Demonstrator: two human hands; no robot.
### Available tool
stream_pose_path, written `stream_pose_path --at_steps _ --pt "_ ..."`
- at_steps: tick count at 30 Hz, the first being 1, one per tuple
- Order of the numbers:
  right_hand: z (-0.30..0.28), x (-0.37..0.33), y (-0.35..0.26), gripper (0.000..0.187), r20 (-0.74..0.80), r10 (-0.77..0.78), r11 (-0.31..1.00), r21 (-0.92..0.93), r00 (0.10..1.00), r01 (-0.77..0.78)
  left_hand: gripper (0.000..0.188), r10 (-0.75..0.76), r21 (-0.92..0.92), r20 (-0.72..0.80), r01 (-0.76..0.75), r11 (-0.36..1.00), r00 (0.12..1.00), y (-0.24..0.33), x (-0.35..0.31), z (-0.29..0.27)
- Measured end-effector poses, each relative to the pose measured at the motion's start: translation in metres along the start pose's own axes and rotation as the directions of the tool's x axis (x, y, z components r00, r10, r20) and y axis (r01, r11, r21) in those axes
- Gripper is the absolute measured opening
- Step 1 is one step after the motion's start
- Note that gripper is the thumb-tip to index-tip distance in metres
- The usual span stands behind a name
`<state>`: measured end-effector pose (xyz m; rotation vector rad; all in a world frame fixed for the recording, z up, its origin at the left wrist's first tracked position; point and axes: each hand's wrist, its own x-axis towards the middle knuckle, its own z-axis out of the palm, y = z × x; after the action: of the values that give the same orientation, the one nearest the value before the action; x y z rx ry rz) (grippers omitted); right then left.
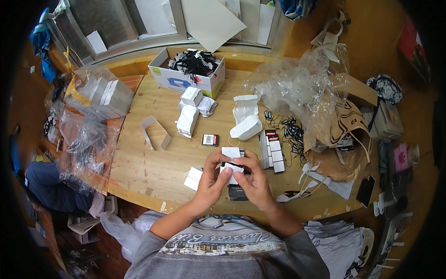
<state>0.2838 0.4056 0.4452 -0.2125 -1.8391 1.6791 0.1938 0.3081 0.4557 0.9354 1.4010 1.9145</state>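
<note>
In front of my chest, my left hand [211, 182] and my right hand [254, 182] are both closed on a small stack of white and black cards [232, 172]. Both thumbs press on the white face of the nearest card, and my fingers wrap round the sides. Close below my hands lies a stack of black cards [238, 194]. Loose white cards [192, 179] rest beside my left hand. Beyond my fingers is a small pile of black-edged printed cards [211, 140]. To the right of my right hand stand rows of white tags with red ends [276, 156].
An open carton [186, 83] of black strings stands at the back. White paper-wrapped bundles [188, 121] sit before it. Tangled black cords [292, 135], a brown paper bag [332, 153] and clear plastic [297, 79] crowd the right. Plastic-wrapped white boxes [109, 97] are at left.
</note>
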Motion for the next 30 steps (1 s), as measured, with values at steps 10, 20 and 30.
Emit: stream_pose_path --at_steps 10,20,30 --pt "-0.008 -0.003 0.001 0.033 -0.016 -0.319 0.914 -0.268 0.947 0.304 0.011 0.051 0.094 0.025 -0.053 0.994 0.998 -0.005 0.003 0.016" --pt "-0.051 -0.021 -0.009 0.029 -0.290 -0.260 0.965 -0.038 0.921 0.260 0.021 0.361 0.511 0.650 -0.736 0.443 0.668 0.040 0.116 0.062" --pt "-0.117 -0.064 -0.018 0.029 -0.538 -0.267 0.963 -0.191 0.800 0.192 0.010 -0.331 0.506 0.734 -0.803 -0.315 0.592 0.024 0.171 0.069"
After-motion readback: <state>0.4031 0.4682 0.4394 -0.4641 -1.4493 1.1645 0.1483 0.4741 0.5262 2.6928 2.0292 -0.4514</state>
